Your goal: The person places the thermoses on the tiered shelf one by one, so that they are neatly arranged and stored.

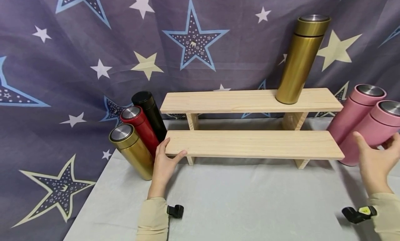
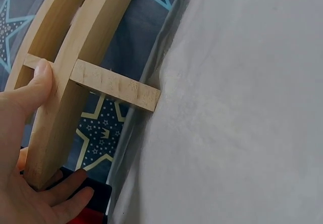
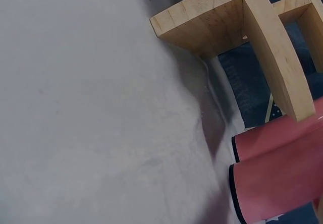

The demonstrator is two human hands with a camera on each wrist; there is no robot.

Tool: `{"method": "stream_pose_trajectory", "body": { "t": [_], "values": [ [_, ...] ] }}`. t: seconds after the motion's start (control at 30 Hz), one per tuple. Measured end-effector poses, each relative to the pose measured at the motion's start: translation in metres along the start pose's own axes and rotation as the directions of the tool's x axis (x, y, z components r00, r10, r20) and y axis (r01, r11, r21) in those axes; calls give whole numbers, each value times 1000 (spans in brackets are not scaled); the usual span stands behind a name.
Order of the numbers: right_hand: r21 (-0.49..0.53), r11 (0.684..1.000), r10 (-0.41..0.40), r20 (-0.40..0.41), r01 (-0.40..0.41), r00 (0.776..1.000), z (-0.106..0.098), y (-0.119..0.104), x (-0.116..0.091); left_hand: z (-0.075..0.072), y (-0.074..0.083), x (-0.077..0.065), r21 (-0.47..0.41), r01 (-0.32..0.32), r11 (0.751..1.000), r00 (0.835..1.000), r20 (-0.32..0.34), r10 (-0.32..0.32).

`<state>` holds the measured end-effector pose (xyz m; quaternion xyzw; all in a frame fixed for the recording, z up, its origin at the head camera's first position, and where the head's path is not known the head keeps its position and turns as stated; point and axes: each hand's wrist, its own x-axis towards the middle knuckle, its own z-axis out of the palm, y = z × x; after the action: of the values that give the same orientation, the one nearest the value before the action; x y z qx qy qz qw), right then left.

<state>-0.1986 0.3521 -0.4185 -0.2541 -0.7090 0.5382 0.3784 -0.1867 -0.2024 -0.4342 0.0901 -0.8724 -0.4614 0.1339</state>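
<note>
My left hand point(image 1: 164, 166) grips the left end of the lower board of a two-tier wooden shelf point(image 1: 250, 143). In the left wrist view, its thumb point(image 2: 43, 77) lies along the board's front face, with the other fingers around the board's end. At the far right, my right hand point(image 1: 376, 163) holds the nearer of two pink thermos bottles point(image 1: 372, 131), thumb on one side and fingers curled on the other. Both pink bottles stand side by side by the shelf's right end. A tall gold thermos bottle point(image 1: 300, 64) stands on the upper board, toward its right.
Left of the shelf stand a black thermos bottle point(image 1: 153, 110), a red one point(image 1: 143, 128) and a shorter gold one point(image 1: 135, 156), close together beside my left hand. A grey cloth point(image 1: 250, 199) covers the table. Behind hangs a dark curtain point(image 1: 237, 57) with stars.
</note>
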Motion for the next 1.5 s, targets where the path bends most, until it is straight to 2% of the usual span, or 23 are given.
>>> {"method": "stream_pose_trajectory", "body": {
  "t": [0.13, 0.53, 0.7, 0.8, 0.87, 0.93, 1.07, 1.17, 1.4, 1.5],
  "values": [
    [-27, 1000, 3, 11, -3, 1000, -2, 0, 0, 0, 1, 0, -12, 5, 1000, 1000, -2, -5],
    [35, 997, 63, 13, -63, 998, -9, -8, 0, 0, 0, 0, -12, -3, 1000, 1000, -4, 3],
    [96, 984, 145, 36, -148, 989, -14, -13, 1, -1, 0, 0, -17, -2, 1000, 1000, -2, 2],
    [112, 980, 161, 50, -165, 986, -17, -15, 0, -1, 1, 0, -16, 0, 1000, 1000, 0, 0],
    [87, 984, 153, 59, -158, 986, -19, -15, -1, -1, 1, 0, -16, 3, 1000, 1000, -1, -3],
    [6, 990, 142, 71, -143, 987, -22, -15, -3, 0, 1, 0, -15, 5, 1000, 1000, -3, -5],
    [-111, 980, 177, 93, -167, 980, -28, -17, -6, 2, 1, 0, -16, 0, 1000, 1000, 3, 0],
    [-131, 974, 202, 112, -187, 973, -30, -21, -8, 2, 0, -1, -14, -5, 1000, 1000, 3, 5],
    [-83, 994, 74, 84, -67, 994, -29, -37, -10, 1, -2, -1, -13, -8, 1000, 1000, -6, 8],
    [-84, 995, 60, 92, -52, 994, -29, -44, -10, 0, -1, 0, -17, -13, 1000, 1000, -9, 13]
  ]
}}
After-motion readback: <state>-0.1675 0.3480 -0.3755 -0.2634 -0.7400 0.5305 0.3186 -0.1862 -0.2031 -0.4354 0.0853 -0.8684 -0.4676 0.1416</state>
